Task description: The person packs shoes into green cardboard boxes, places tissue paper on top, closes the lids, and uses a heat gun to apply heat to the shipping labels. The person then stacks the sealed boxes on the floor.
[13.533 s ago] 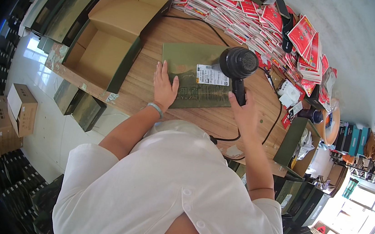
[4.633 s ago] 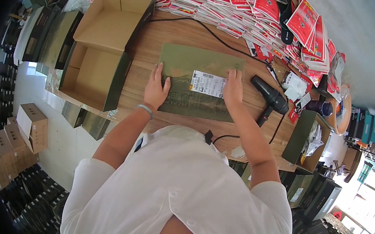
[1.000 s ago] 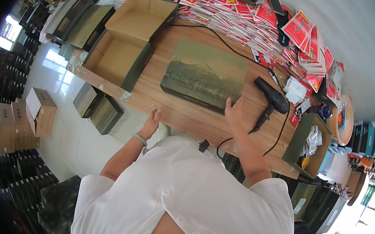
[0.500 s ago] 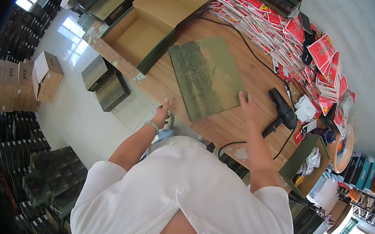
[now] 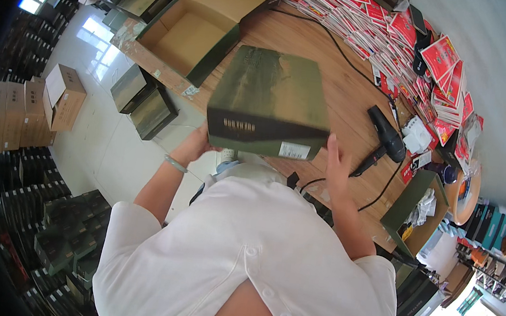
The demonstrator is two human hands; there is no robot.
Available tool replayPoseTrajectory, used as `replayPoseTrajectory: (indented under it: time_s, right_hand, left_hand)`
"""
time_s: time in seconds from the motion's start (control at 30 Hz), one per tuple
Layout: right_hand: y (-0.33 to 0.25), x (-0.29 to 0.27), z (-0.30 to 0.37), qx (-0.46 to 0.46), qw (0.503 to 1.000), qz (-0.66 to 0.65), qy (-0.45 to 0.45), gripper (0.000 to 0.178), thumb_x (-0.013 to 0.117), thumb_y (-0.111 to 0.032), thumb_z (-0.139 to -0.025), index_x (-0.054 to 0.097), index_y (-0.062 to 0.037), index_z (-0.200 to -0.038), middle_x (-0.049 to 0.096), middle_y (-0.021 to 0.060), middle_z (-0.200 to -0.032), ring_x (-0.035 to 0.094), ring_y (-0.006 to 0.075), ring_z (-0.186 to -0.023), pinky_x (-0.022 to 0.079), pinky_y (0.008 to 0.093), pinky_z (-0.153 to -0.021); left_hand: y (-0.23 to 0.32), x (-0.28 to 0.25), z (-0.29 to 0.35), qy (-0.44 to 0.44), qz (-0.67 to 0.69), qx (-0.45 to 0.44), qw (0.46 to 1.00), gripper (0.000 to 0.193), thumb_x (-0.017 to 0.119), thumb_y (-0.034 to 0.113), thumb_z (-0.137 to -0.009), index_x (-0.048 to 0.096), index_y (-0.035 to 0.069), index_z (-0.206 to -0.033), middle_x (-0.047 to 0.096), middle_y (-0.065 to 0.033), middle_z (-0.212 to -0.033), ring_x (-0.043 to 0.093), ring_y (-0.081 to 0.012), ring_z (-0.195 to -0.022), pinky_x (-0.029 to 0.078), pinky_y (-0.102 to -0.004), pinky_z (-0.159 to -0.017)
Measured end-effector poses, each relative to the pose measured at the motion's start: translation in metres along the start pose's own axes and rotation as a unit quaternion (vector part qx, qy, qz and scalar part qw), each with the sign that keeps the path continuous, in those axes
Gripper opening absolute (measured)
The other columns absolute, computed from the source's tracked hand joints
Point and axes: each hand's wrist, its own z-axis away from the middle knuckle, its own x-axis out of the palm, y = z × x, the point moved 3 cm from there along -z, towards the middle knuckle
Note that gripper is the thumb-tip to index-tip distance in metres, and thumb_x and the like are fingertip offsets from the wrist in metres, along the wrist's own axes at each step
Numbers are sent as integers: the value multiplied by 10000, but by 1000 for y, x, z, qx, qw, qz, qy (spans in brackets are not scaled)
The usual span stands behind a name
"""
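Observation:
A closed green cardboard box (image 5: 275,92) with a dark near side and a white barcode label is tilted up at the table's front edge, its lid picture facing away from me. My left hand (image 5: 196,144), with a pale bangle at the wrist, grips the lower left corner; its fingertips are hidden behind the box. On the opposite side my right hand (image 5: 337,164) stands with its fingers stretched out, at the box's right near edge. Whether it touches the box I cannot tell.
Behind the box on the left lies an open green box (image 5: 185,40). A black hair dryer (image 5: 386,135) with its cord rests on the wooden table (image 5: 350,113) at right. Red printed packets (image 5: 365,31) are heaped along the back. Another green box (image 5: 417,212) holds crumpled wrapping.
The box was lying with its lid upward; its near side has now come up into view and it sits closer to me. My left hand has moved from beside it onto its corner.

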Motion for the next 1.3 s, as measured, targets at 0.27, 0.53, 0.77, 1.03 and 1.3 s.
replayPoseTrajectory:
  time_s: [0.27, 0.53, 0.77, 1.03, 1.3]
  right_hand:
    - [-86, 32, -47, -204, 977, 11, 61, 406, 614, -288, -961, 617, -9, -1255, 687, 59, -866, 572, 76, -810, 468, 243, -759]
    - [-58, 35, -47, -156, 986, -2, 59, 477, 560, -365, -981, 601, 11, -1271, 676, 103, -1119, 596, 130, -998, 460, 275, -876]
    - [-38, 28, -20, 173, 933, -280, -143, 1048, 260, -853, -832, 279, -54, -1510, 345, 143, -1519, 355, 321, -1364, 313, 519, -1076]
    - [55, 39, -13, 356, 894, -164, -219, 860, 620, -660, -811, 321, -240, -1499, 286, 74, -1562, 227, 423, -1414, 178, 828, -942]
    - [110, 81, 13, 246, 859, -388, -228, 651, 597, -458, -901, 414, -113, -1422, 496, 125, -1394, 457, 348, -1284, 368, 585, -1034]
  left_hand:
    - [110, 20, -18, 51, 35, 38, 997, 631, 366, 666, -956, 610, 90, -1038, 545, -1, -744, 465, -109, -562, 467, -295, -574]
    - [100, -6, -30, -84, 38, -33, 995, 680, 364, 633, -971, 562, 29, -1215, 632, -105, -901, 627, -173, -710, 552, -322, -664]
    - [110, -18, -12, -95, 180, -245, 948, 815, 472, 702, -880, 478, 56, -1377, 581, -154, -1279, 526, -303, -1218, 420, -479, -1028]
    - [94, -10, -29, -240, 193, -247, 919, 866, 711, 612, -781, 449, 76, -1408, 503, -67, -1409, 445, -259, -1307, 368, -429, -1083]
    - [121, -3, -36, -196, -30, -126, 972, 1208, 768, 578, -742, 4, 87, -1538, 242, -138, -1529, 286, -233, -1399, 353, -372, -1090]
